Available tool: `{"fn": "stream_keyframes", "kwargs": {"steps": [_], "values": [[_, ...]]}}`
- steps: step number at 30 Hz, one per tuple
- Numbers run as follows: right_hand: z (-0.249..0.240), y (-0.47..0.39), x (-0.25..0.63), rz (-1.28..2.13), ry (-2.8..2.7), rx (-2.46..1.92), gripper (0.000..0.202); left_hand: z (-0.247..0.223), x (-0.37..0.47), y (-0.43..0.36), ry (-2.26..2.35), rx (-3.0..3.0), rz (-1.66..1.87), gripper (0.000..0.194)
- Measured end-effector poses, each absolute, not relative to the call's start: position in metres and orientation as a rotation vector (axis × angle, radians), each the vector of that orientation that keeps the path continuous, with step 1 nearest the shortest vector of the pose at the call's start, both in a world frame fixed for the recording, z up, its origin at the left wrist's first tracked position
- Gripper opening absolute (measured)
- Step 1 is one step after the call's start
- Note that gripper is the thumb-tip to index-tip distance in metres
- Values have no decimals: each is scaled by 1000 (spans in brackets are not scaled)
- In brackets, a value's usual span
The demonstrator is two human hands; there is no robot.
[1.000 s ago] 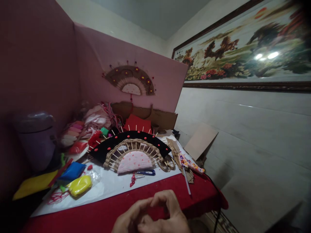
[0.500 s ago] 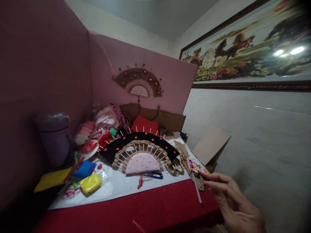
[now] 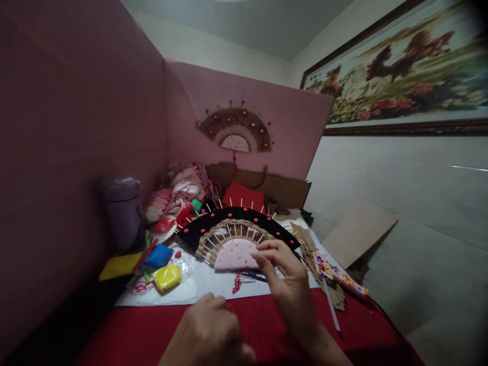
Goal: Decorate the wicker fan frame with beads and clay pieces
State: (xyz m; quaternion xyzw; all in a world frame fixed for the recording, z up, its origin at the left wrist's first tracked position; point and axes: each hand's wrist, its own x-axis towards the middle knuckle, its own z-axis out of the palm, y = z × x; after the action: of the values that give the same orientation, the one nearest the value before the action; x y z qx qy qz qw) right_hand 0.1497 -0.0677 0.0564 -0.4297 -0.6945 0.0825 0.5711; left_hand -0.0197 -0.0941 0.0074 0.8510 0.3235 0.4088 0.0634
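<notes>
My right hand [image 3: 287,282] is over the right part of a handmade fan, in front of its pale pink half-round base [image 3: 232,254]. Its thumb and index finger are in a pinch; whatever is between them is too small to make out. The fan has a black band [image 3: 224,218] dotted with red, a braided cord arch and wooden sticks. Low in front is my left hand [image 3: 208,330], curled closed over the red cloth, with its fingertips hidden. A small red tassel [image 3: 237,283] and blue-handled scissors [image 3: 253,276] lie below the base, partly hidden by my right hand.
Yellow clay [image 3: 166,278], a blue packet [image 3: 158,255] and a lilac bottle [image 3: 124,211] stand left. At the right lie a flower-patterned strip [image 3: 343,277] and a white stick [image 3: 331,305]. A brown fan [image 3: 238,122] hangs on the pink board behind.
My right hand has left the flower-patterned strip and moved left to the fan. My left hand has come into view at the bottom. The view has turned slightly left.
</notes>
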Motion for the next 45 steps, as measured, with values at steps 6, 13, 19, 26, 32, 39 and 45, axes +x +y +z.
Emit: {"fn": "stream_keyframes", "kwargs": {"steps": [6, 13, 19, 26, 32, 39, 45], "values": [[51, -12, 119, 83, -1614, -909, 18, 54, -48, -82, 1136, 2034, 1015, 17], [11, -13, 114, 85, -1789, -754, 24, 68, -73, -72, 881, 1383, 1193, 23], [11, -19, 114, 510, -1804, -570, 52, 68, -66, -60, 854, 1318, 1259, 19], [7, -13, 104, 900, -1742, -535, 41, 48, -34, -47, 857, 1437, 1317, 16], [3, -11, 108, 800, -1750, -606, 33, 34, -22, -51, 830, 1390, 1347, 16], [4, -15, 118, 118, -2085, -541, 38, 33, -34, -42, 998, 1372, 1450, 15], [-2, -15, 116, 59, -2031, -543, 48, 34, -31, -29, 1070, 1523, 1273, 12]]}}
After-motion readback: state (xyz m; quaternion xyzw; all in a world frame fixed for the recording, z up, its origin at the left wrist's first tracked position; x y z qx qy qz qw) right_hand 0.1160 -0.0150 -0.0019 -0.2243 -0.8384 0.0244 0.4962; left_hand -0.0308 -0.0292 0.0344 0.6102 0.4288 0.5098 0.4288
